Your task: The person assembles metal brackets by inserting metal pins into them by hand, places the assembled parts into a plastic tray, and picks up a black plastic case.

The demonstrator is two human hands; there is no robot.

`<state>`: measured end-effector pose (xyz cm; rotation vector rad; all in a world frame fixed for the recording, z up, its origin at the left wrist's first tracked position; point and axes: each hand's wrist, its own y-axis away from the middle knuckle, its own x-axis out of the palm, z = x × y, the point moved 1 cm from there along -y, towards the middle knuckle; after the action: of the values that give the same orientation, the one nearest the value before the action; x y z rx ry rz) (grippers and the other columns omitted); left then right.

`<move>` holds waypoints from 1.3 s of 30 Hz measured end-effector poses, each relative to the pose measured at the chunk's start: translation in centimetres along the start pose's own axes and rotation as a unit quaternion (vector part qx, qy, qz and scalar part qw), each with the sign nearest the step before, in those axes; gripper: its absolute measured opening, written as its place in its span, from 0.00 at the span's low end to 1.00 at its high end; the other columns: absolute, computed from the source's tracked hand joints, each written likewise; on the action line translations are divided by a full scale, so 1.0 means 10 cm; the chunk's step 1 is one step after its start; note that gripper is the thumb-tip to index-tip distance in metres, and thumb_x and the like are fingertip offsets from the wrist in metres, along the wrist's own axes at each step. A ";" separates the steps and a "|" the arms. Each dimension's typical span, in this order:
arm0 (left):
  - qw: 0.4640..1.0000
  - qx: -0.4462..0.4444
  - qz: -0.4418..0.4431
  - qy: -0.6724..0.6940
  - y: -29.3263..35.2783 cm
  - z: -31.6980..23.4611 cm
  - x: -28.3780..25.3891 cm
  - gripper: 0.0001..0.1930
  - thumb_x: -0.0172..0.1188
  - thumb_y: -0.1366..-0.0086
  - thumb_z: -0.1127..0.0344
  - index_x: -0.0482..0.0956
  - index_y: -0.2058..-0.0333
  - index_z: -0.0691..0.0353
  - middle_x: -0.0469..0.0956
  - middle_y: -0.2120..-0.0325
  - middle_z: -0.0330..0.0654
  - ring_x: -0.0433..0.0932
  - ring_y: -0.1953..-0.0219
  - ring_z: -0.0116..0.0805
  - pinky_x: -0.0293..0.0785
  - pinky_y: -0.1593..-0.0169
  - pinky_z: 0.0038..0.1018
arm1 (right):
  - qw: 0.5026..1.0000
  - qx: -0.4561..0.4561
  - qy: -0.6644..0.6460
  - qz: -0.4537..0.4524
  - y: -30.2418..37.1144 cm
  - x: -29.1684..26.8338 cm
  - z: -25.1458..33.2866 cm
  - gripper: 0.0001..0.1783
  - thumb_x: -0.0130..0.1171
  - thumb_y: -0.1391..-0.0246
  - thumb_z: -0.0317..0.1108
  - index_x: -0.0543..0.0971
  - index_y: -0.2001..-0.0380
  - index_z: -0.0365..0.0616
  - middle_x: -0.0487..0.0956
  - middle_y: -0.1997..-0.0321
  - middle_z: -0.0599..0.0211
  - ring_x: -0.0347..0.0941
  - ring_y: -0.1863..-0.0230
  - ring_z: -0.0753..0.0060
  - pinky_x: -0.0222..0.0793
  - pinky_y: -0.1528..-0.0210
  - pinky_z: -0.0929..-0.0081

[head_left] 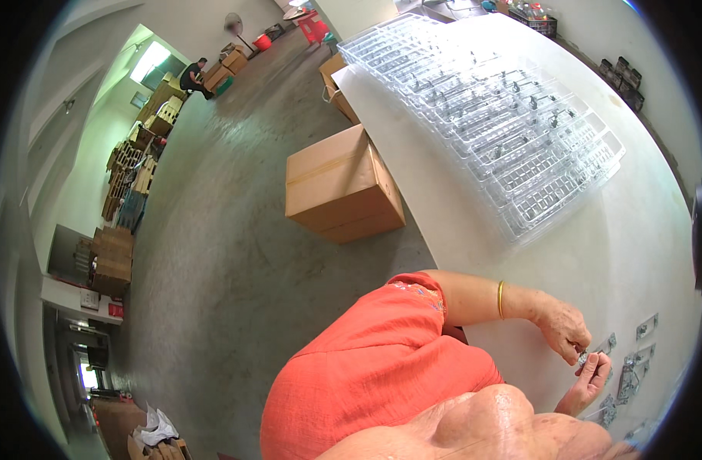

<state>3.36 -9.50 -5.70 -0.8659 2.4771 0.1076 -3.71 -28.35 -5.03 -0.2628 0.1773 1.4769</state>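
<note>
At the right end of the white table (pixel 504 360), my hands meet over a small grey-and-clear piece (pixel 583 357), too small to name. My left hand (pixel 564 326), with a gold bangle at the wrist, pinches it from above with bent fingers. Thumb and fingers of my right hand (pixel 588 383) close on it from below. Close beside them lie several small clear plastic pieces with grey bits in them, one apart (pixel 647 326) and others bunched together (pixel 633 376). Farther up the table, clear plastic trays (pixel 535 203) lie overlapped in a long row, some holding small dark parts.
A closed cardboard box (pixel 343 184) stands against the table's left edge, with another carton (pixel 337 88) behind it. Cartons and pallets (pixel 132 172) line the left wall. Far off, a person (pixel 193 79) sits by boxes. Black crates (pixel 623 80) stand beyond the table's right side.
</note>
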 end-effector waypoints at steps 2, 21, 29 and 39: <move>1.000 -0.001 0.004 -0.003 -0.01 0.01 0.03 0.19 0.62 0.41 0.51 0.83 0.63 0.63 0.83 0.69 0.52 0.82 0.64 0.50 0.76 0.60 0.41 | 1.000 -0.002 -0.006 -0.008 0.02 0.01 -0.01 0.11 0.50 0.29 0.38 0.71 0.65 0.44 0.63 0.69 0.79 0.55 0.68 0.84 0.54 0.65 0.83; 0.917 -0.123 0.011 0.379 0.01 -0.13 -0.26 0.21 0.48 0.25 0.51 0.79 0.56 0.64 0.71 0.77 0.34 0.62 0.77 0.21 0.59 0.72 0.20 | 0.989 0.007 -0.136 -0.056 0.04 0.02 0.27 0.05 0.54 0.31 0.32 0.76 0.56 0.45 0.67 0.78 0.81 0.60 0.79 0.90 0.56 0.78 0.87; 0.923 -0.120 -0.015 0.365 0.03 -0.11 -0.21 0.22 0.47 0.26 0.50 0.79 0.56 0.65 0.70 0.79 0.36 0.60 0.79 0.23 0.58 0.72 0.22 | 0.995 0.046 -0.086 -0.014 0.06 0.04 0.28 0.04 0.54 0.33 0.29 0.77 0.61 0.42 0.67 0.77 0.84 0.58 0.75 0.91 0.54 0.74 0.85; 0.929 -0.108 -0.019 0.354 0.02 -0.11 -0.23 0.22 0.48 0.26 0.50 0.79 0.56 0.64 0.68 0.79 0.34 0.59 0.79 0.21 0.56 0.72 0.20 | 0.998 0.024 -0.063 -0.013 0.06 0.05 0.27 0.02 0.56 0.34 0.27 0.77 0.62 0.41 0.68 0.76 0.84 0.57 0.76 0.93 0.53 0.74 0.86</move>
<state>4.33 -8.28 -3.64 -1.2090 3.1591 0.0608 -4.34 -27.07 -2.65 -0.1309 0.1073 1.4568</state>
